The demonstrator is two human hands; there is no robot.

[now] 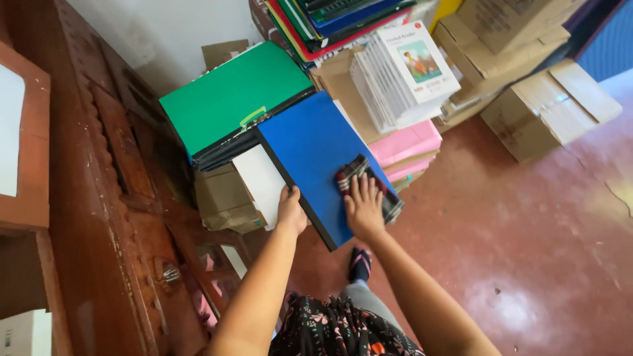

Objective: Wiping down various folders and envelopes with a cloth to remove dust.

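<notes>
A blue folder (313, 151) lies tilted on top of a stack of boxes and files in the head view. My left hand (291, 212) grips its near left edge. A dark striped cloth (356, 173) lies on the folder's near right corner, and my right hand (363, 206) rests flat on that cloth, fingers spread. A green folder (231, 99) lies just behind the blue one on a pile of dark files.
White booklets (403, 74) sit on pink packs (405, 144) to the right. Cardboard boxes (547, 109) stand at the back right on the red floor (527, 250). A carved wooden cabinet (99, 198) fills the left. My foot (359, 264) shows below.
</notes>
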